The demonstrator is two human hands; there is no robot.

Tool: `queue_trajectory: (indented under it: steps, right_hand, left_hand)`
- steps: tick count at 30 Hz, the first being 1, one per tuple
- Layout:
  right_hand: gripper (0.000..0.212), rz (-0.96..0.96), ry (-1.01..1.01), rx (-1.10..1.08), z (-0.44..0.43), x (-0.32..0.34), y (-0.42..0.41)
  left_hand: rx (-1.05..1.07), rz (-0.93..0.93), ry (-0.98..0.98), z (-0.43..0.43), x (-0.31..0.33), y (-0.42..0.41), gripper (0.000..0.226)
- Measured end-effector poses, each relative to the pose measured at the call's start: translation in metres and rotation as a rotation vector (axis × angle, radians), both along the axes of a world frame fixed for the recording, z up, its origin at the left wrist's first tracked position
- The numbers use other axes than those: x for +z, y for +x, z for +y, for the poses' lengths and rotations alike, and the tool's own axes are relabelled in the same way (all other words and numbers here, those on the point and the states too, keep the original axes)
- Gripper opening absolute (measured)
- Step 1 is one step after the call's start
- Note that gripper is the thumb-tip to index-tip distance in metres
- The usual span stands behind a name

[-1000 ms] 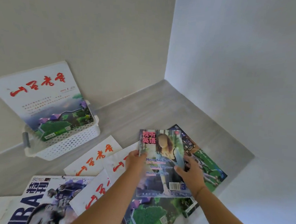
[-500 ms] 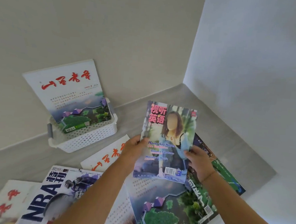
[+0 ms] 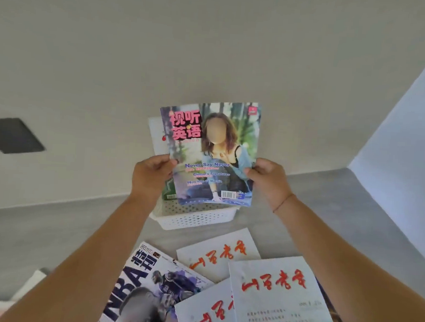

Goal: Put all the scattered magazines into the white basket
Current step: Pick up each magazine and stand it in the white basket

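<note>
My left hand [image 3: 150, 179] and right hand [image 3: 270, 181] each pinch a side edge of the glossy pink-titled magazine [image 3: 212, 153], upright just above the white perforated plastic basket [image 3: 198, 218], which already holds one. Four or more lie nearer me, below my wrists, including the NBA magazine [image 3: 149, 286].

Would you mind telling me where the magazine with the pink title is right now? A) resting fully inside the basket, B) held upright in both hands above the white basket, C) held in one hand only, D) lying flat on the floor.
B: the left hand and right hand grip the side edges of the magazine, held upright with its lower edge over the white basket.
</note>
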State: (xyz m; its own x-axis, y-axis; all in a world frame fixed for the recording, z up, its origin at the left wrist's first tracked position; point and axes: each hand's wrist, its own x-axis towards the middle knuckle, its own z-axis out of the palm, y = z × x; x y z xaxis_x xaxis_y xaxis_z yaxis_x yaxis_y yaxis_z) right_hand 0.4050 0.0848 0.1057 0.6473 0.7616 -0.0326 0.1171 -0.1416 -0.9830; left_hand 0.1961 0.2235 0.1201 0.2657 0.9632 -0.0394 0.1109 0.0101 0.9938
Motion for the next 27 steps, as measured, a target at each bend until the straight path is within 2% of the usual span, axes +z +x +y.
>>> queue_trajectory:
  steps: [2,6,8,10,12,16,19,27]
  right_hand:
    - [0.018,-0.06,-0.033,0.01,0.024,0.0,-0.007]
    - [0.045,-0.225,-0.186,0.007,0.064,-0.016,-0.023]
    - [0.041,-0.268,-0.246,0.015,0.075,-0.029,-0.028]
    - [0.024,-0.303,-0.308,0.036,0.085,-0.039,-0.029]
    - [0.017,-0.313,-0.327,0.016,0.093,-0.047,-0.028]
    - [0.016,-0.347,-0.371,-0.052,0.103,-0.061,-0.022]
    - [0.013,-0.372,-0.369,-0.113,0.105,-0.066,-0.019]
    - [0.019,-0.38,-0.362,-0.176,0.109,-0.07,-0.022]
  left_hand:
    - [0.043,0.0,0.014,0.018,-0.003,-0.005,0.017]
    - [0.136,0.037,-0.049,0.042,-0.03,-0.013,0.016]
    - [0.174,0.07,-0.12,0.047,-0.047,-0.014,0.013]
    - [0.204,0.085,-0.177,0.051,-0.061,-0.013,0.011]
    - [0.232,0.09,-0.21,0.056,-0.07,-0.011,0.007]
    - [0.25,0.064,-0.235,0.063,-0.077,-0.005,0.008]
    - [0.263,0.093,-0.202,0.067,-0.078,-0.001,0.017]
    - [0.314,0.131,-0.213,0.073,-0.078,0.003,0.013]
